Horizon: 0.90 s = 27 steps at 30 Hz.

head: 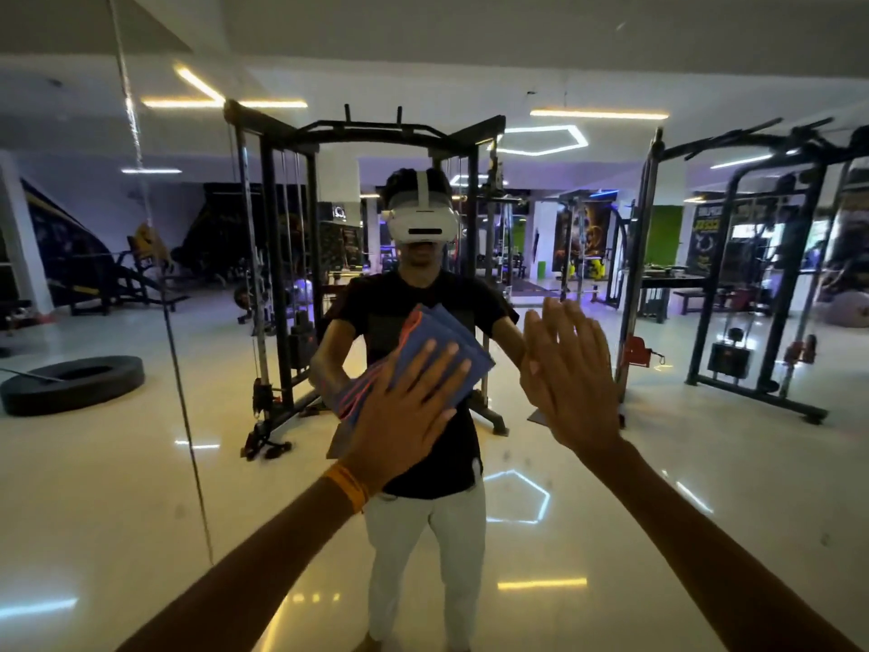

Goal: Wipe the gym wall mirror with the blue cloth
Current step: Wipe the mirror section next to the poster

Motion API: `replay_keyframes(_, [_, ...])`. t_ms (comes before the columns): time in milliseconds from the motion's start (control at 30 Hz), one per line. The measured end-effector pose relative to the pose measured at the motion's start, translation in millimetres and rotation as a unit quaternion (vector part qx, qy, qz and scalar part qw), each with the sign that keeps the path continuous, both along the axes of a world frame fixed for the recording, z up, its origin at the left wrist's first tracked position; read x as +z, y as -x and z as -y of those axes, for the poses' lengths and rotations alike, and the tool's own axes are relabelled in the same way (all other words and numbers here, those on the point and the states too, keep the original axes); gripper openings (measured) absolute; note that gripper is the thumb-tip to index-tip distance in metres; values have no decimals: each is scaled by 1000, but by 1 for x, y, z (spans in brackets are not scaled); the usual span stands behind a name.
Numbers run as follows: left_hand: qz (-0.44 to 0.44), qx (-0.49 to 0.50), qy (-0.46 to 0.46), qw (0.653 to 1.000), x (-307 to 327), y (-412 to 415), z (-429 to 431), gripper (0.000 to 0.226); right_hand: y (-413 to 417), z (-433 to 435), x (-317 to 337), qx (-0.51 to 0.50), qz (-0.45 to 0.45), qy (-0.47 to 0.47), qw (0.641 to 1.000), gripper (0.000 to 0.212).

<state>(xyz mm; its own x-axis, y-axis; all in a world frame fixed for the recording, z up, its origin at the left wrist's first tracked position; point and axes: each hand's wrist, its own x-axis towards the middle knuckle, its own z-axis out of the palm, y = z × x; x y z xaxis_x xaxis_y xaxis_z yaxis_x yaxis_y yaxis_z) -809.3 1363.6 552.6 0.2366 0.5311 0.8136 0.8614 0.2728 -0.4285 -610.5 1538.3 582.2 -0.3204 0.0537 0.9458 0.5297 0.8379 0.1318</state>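
Note:
The gym wall mirror [588, 463] fills the whole view and reflects the gym behind me. A folded blue cloth [437, 336] with an orange edge lies flat against the glass at the centre. My left hand [404, 407] presses on the cloth with straight, spread fingers; an orange band circles that wrist. To the right of the cloth, my right hand [569, 374] lies flat on the bare glass, fingers straight and together. The lower part of the cloth is hidden under my left hand.
A vertical seam [183, 416] between mirror panels runs down the left side. The reflection shows a person in a headset, a black cable rack [277, 275], a tyre [70, 383] on the floor and another machine [752, 298] at the right.

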Motion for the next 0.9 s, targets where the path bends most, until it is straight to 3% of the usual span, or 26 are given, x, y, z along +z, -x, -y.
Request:
replay_keyframes(67, [-40,19,23,999,-22,-1,1,59,-14,-7,-15,25,26,-14,999,54])
replay_keyframes(133, [-29,19,-6,999,-3,-3,-1,61,-22,-17,-24,26,48,-29,998,52])
replay_keyframes(233, [69,12,-107,992,55,-7,-10,68,-24,-31,-27,35,35,-46,998,53])
replay_keyframes(300, [122,-1,-148,981,58,-15,-21,66,-23,-40,-27,36,6,-34,999,55])
replay_keyframes(500, [41,39,15,998,-104,-48,-26,62,-29,-59,-72,48,9,-37,998,57])
replay_keyframes(600, [16,37,-26,999,-55,-41,-29,64,-40,-72,-78,51,29,-66,996,57])
replay_keyframes(667, [61,20,-94,993,-8,-40,-37,68,-41,-74,-78,47,22,-80,995,55])
replay_keyframes(733, [112,-9,-116,987,-4,-48,-46,69,-37,-70,-80,49,2,-77,996,54])
replay_keyframes(900, [74,21,47,996,-149,-67,-43,62,-34,-67,-90,57,1,-62,996,55])
